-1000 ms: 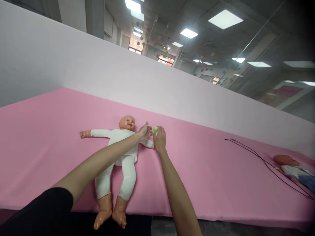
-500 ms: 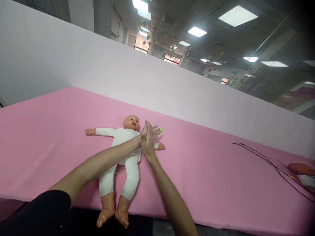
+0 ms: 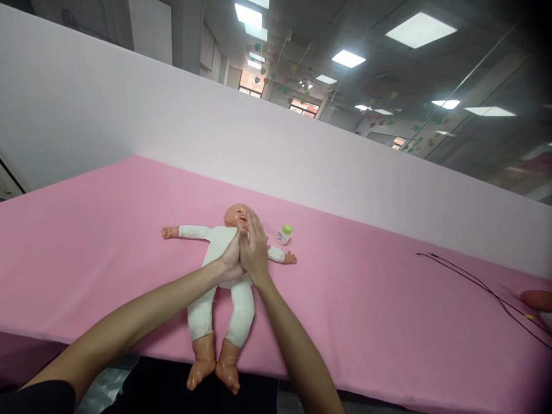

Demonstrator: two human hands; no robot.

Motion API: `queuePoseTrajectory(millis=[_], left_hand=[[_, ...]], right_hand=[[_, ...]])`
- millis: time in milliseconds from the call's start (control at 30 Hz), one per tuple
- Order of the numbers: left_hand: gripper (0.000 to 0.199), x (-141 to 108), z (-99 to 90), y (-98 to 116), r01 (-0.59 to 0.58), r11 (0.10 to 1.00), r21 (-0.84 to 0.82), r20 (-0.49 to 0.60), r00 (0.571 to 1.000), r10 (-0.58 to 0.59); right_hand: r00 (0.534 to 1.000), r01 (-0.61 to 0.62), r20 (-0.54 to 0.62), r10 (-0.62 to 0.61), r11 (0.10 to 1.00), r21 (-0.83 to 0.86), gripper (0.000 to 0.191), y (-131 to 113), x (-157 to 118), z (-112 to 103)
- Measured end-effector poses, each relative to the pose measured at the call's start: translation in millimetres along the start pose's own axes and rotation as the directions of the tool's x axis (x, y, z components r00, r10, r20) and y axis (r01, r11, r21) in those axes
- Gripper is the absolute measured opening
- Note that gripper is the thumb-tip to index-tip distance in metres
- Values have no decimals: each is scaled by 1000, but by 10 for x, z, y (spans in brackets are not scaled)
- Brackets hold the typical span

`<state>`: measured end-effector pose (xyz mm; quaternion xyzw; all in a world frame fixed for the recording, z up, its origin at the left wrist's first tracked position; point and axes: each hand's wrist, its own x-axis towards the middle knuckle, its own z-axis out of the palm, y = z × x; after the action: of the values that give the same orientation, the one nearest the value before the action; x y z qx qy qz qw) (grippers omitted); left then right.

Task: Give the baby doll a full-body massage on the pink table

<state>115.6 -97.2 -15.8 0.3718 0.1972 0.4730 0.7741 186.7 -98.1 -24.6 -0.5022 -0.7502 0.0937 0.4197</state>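
A baby doll [image 3: 222,244] in a white body suit lies on its back, arms spread and bare feet over the near table edge. Above its chest, my left hand [image 3: 233,259] and my right hand [image 3: 255,250] press together palm to palm. The right hand's fingers are stretched out straight; the left hand's fingers are mostly hidden behind it. Neither hand shows anything held. Just beyond the doll's arm stands a small clear jar [image 3: 283,236] with a green lid. My hands partly cover the doll's face, chest and shoulder.
Pink cloth covers the table [image 3: 366,305]. A low white partition [image 3: 302,155] runs along its back. Thin black cables [image 3: 470,279] lie at the right, beside an orange-brown object [image 3: 537,300] cut off by the frame edge.
My hands have shifted nearer to me and slightly left, from beside the doll's shoulder to over its chest. The left fingers no longer stick out, and the jar now shows fully.
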Motion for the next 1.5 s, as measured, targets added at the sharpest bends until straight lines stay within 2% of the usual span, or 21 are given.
queuePoseTrajectory(millis=[67, 167, 200, 267, 333, 367, 433, 533, 633, 700, 767, 833, 900, 1000, 1067, 1133, 1200, 1300, 1367, 1433, 1500], left_hand=[[94, -17, -64, 104, 24, 999, -35, 33, 999, -23], [98, 74, -271, 273, -130, 992, 9, -7, 992, 130], [95, 116, -368, 305, -200, 977, 79, -39, 978, 203], [89, 177, -602, 307, -279, 904, 324, -101, 940, 326], [85, 186, -873, 234, -238, 731, 639, -112, 912, 395], [86, 170, -1015, 180, -181, 603, 777, -96, 913, 396], [88, 108, -1290, 72, -75, 365, 928, -57, 940, 337], [88, -19, -1650, -9, 9, 36, 999, -19, 959, 282], [80, -154, -1931, 40, 55, -317, 947, 58, 940, 337], [77, -229, -2044, 108, 90, -432, 897, 103, 909, 403], [76, -261, -2051, 167, 120, -469, 875, 123, 881, 456], [75, -226, -1929, 196, 113, -452, 885, 124, 878, 463], [75, -130, -1709, 187, 59, -391, 918, 119, 902, 415], [82, 35, -1393, 115, 8, -238, 971, 64, 954, 292], [88, 87, -1323, 57, 32, -147, 989, 0, 976, 216], [90, 74, -1396, 17, 65, -116, 991, -44, 983, 179], [86, 14, -1560, 4, 83, -171, 982, -49, 979, 198], [78, -105, -1798, 43, 96, -347, 933, 12, 955, 296], [74, -189, -1886, 126, 120, -460, 880, 67, 927, 370], [72, -279, -1935, 271, 191, -523, 830, 65, 899, 432], [69, -372, -1989, 476, 301, -523, 798, -38, 890, 454]], right_hand=[[998, -47, -30, 48, 998, 50, 72, 63, 13, -47], [999, -25, 38, 22, 996, 80, 80, 238, -82, -27], [997, -43, 61, 39, 996, 75, 80, 324, -120, -1], [989, -129, 80, 125, 991, 38, 83, 541, -175, 60], [973, -204, 105, 205, 979, -16, 88, 787, -194, 117], [967, -214, 132, 218, 976, -41, 89, 904, -196, 138], [961, -194, 182, 208, 977, -90, 84, 1102, -199, 154], [962, -129, 204, 182, 960, -250, 74, 1303, -243, 85], [971, -75, 165, 172, 879, -470, 69, 1456, -340, -89], [977, -69, 124, 171, 814, -576, 70, 1535, -398, -216], [983, -66, 95, 160, 777, -625, 74, 1564, -415, -299], [989, -45, 83, 120, 790, -612, 77, 1518, -374, -300], [992, -19, 94, 82, 846, -534, 78, 1407, -292, -216], [981, -31, 169, 95, 937, -348, 74, 1231, -181, -17], [971, -52, 212, 113, 960, -276, 69, 1185, -164, 73], [970, -56, 212, 121, 956, -288, 64, 1219, -199, 81], [973, -45, 196, 124, 929, -366, 58, 1309, -262, 17], [979, -9, 169, 115, 850, -527, 52, 1456, -352, -147], [983, 2, 150, 108, 805, -593, 50, 1529, -385, -276], [986, -52, 90, 137, 784, -619, 50, 1583, -397, -426], [972, -200, -37, 234, 730, -653, 53, 1633, -403, -595]])
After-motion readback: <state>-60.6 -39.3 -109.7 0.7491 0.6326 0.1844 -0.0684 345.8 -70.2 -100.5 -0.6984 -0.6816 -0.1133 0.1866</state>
